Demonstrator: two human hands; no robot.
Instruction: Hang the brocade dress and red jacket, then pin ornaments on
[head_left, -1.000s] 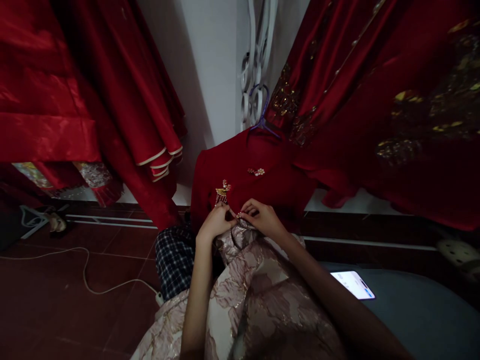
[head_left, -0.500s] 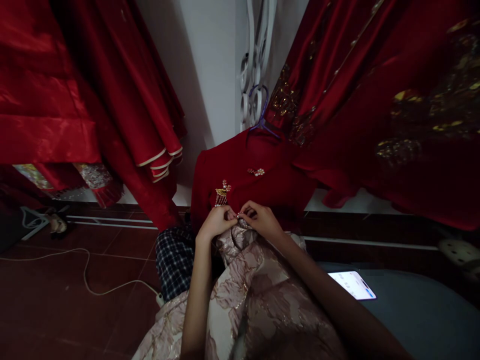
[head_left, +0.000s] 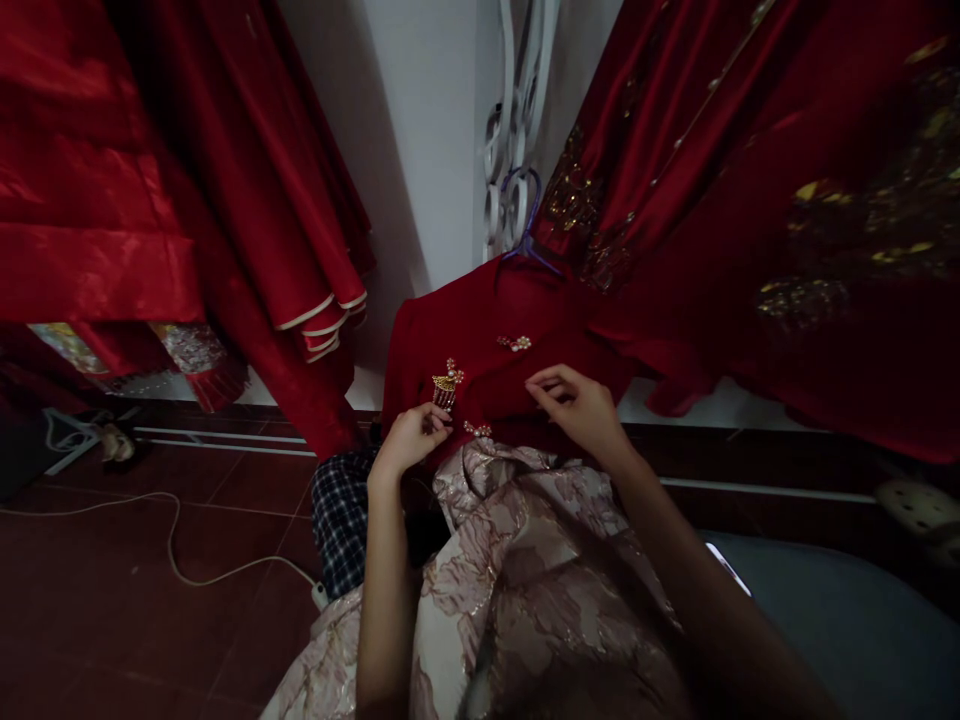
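A red garment [head_left: 487,310] with a purple hanger [head_left: 529,245] at its neck is spread in front of me. Along it sit a beaded flower ornament [head_left: 517,343], a gold fan-shaped ornament with bead tassels [head_left: 445,385] and a lower bead ornament [head_left: 478,430]. My left hand [head_left: 411,438] is closed on the garment's left part, fingertips by the tassel ends. Raised over the right part, my right hand [head_left: 579,405] pinches thumb and forefinger together. Anything between those fingertips is too small to make out.
Pink-and-cream floral brocade [head_left: 517,580] covers my lap. Red garments [head_left: 285,200] hang at both sides. At right, a phone [head_left: 727,568] lies on a grey surface [head_left: 825,610], partly behind my forearm. A white cable [head_left: 176,540] crosses the tiled floor at left.
Both hands were together at the lower bead ornament. My right hand has moved up and right, away from it; my left has shifted slightly left. The ornament now shows, and my forearm covers more of the phone.
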